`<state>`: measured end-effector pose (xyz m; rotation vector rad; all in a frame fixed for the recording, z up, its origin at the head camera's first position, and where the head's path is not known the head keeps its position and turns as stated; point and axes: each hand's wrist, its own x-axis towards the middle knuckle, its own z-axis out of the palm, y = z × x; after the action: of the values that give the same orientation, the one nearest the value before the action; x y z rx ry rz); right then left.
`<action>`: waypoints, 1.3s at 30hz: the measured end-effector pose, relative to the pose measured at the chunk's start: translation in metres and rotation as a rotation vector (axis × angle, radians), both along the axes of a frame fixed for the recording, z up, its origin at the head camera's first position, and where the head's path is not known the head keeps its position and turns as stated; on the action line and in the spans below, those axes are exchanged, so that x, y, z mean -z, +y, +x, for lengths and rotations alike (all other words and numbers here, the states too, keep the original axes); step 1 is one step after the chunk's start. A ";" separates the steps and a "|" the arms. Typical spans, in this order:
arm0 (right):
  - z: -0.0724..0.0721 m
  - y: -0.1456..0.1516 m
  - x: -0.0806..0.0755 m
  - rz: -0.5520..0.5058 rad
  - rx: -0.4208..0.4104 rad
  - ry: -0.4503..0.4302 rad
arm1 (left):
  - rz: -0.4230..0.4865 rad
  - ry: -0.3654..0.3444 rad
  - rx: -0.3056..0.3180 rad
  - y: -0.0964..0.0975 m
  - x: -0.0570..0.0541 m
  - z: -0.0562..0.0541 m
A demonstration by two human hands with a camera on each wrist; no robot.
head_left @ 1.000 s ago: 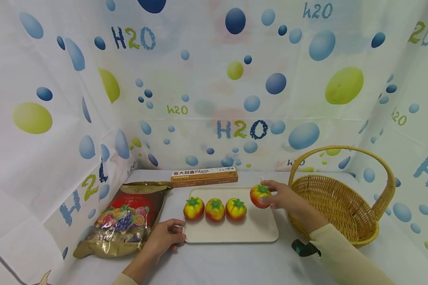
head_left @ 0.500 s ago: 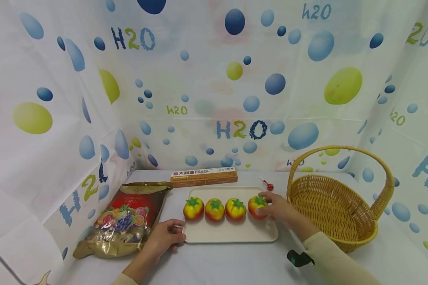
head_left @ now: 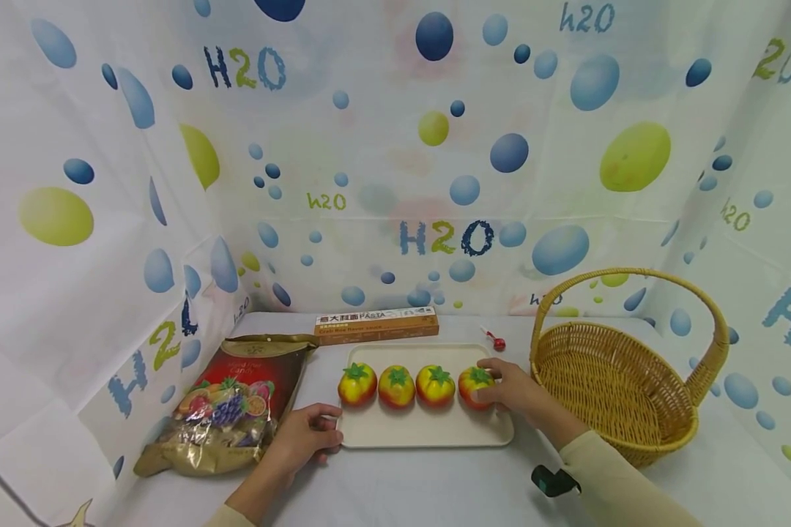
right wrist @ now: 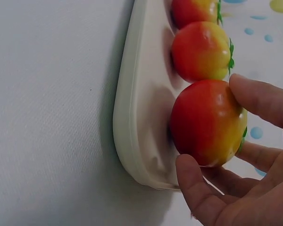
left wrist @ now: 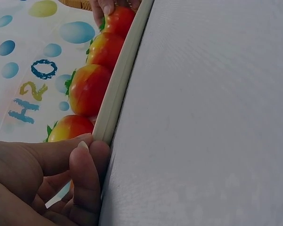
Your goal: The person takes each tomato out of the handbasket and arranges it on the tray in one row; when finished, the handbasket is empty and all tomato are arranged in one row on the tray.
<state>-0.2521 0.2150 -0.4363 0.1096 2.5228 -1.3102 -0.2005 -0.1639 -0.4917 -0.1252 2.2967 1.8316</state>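
Several red-and-yellow toy tomatoes with green leafy tops stand in a row on a cream tray [head_left: 428, 435]. My right hand [head_left: 517, 391] holds the rightmost tomato [right wrist: 207, 122], thumb on one side and fingers around the other; it sits at the tray's right part. Beside it in the row is another tomato [head_left: 436, 386], then a third tomato [head_left: 397, 387] and the leftmost tomato [head_left: 357, 385]. My left hand [head_left: 306, 435] pinches the tray's left edge near the front corner, with thumb and fingertips at the rim in the left wrist view.
A wicker basket [head_left: 616, 388] with a tall handle stands right of the tray. A red lollipop [head_left: 497, 342] lies behind the tray's right corner. At the back is a pasta box [head_left: 377, 327]. A candy bag [head_left: 231, 402] lies left, close to my left hand.
My right hand has lowered the rightmost tomato slightly left onto the tray, in line with the others, and still holds it. The lollipop has come into fuller view. My left hand stays put.
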 end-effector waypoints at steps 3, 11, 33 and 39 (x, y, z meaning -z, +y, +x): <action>0.000 0.000 -0.001 0.015 0.001 0.004 | -0.003 0.000 -0.004 0.000 -0.001 -0.001; 0.004 -0.001 -0.003 0.020 0.001 0.005 | -0.005 0.003 0.005 0.000 0.002 -0.003; 0.005 0.002 -0.001 -0.031 -0.012 0.027 | -0.015 -0.013 -0.015 0.000 0.003 -0.003; 0.005 0.004 -0.001 -0.035 -0.015 0.025 | -0.019 -0.024 -0.007 0.000 0.001 -0.003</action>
<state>-0.2475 0.2190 -0.4357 0.0670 2.5149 -1.3580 -0.2033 -0.1637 -0.4930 -0.1574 2.3005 1.8023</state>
